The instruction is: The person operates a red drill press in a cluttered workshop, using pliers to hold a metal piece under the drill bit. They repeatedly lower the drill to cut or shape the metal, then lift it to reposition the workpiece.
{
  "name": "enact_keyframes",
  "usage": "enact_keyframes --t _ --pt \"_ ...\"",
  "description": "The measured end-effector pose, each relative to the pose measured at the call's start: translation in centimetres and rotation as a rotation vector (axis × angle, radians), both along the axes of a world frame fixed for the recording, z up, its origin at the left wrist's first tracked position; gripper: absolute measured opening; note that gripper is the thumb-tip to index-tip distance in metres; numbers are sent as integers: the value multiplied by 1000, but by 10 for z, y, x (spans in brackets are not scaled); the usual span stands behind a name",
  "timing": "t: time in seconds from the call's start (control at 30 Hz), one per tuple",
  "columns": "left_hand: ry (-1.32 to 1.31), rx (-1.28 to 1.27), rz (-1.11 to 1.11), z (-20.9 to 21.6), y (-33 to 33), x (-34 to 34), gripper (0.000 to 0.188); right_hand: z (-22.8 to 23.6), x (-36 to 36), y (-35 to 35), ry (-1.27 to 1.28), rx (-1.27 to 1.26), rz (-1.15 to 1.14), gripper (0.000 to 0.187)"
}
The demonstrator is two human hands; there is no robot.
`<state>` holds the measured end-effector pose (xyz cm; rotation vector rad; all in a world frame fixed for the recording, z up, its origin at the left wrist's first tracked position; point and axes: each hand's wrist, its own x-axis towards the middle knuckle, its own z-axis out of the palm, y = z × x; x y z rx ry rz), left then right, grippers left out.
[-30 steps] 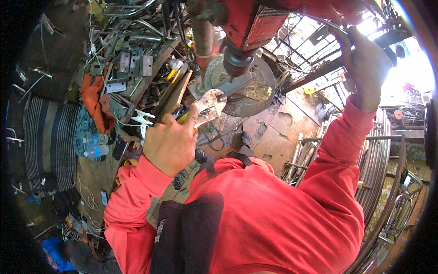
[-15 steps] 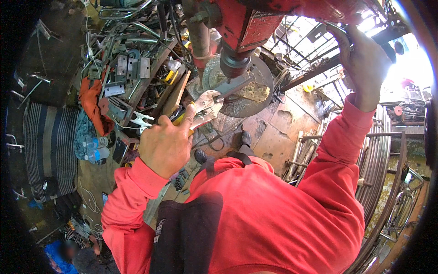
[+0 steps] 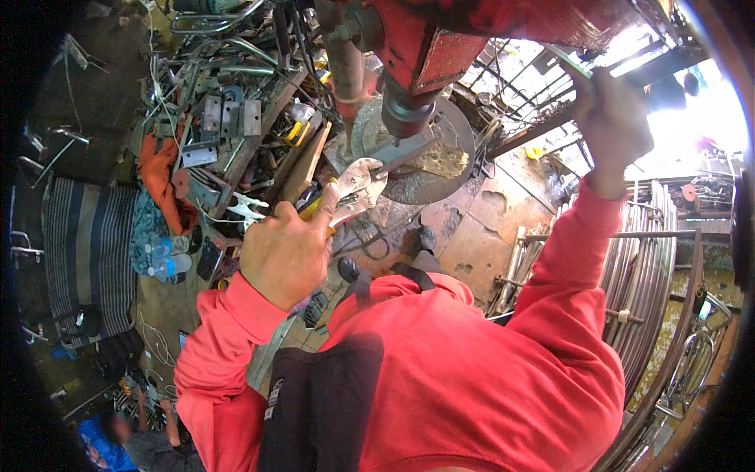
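Note:
My left hand (image 3: 287, 256) is wrapped around yellow-handled pliers (image 3: 358, 193), its index finger stretched along the handle. The plier jaws clamp the near end of a flat metal bar (image 3: 405, 151). This bar lies over the round drill press table (image 3: 452, 130), under the dark drill chuck (image 3: 407, 114). Above hangs the red drill press head (image 3: 432, 51). At the upper right, my right hand (image 3: 613, 126) is closed around the drill press lever (image 3: 568, 61); motion blurs the fingers. A wood piece (image 3: 442, 160) rests on the round table beside the bar.
Metal plates (image 3: 230, 118) and scrap crowd the bench on the left, with an orange cloth (image 3: 161, 177) and plastic bottles (image 3: 169, 259). Long metal rods (image 3: 641, 259) stand in a rack at right. Another person (image 3: 149, 440) is at the lower left.
My right hand has moved down and slightly left with the lever, and its forearm has swung inward. The left hand, pliers and bar stay almost in place.

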<state>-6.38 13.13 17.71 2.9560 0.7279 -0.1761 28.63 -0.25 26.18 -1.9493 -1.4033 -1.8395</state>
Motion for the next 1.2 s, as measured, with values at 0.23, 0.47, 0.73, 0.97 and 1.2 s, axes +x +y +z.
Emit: enact_keyframes --t 0.23,0.47,0.73,0.97,1.2 --pt "3 0 -23 -5 1 0 73 -103 -1 8 488 236 -137 33" --pt "60 -19 66 8 -4 -5 82 -98 -2 15 432 271 -107 39" --pt "61 29 148 19 -13 -1 81 -107 2 15 402 286 -123 40" --pt "-924 -957 98 -4 -80 82 56 -96 -9 7 709 288 -17 31" --pt "-1385 -1914 378 -27 -76 283 26 -71 -20 -16 1167 238 250 57"
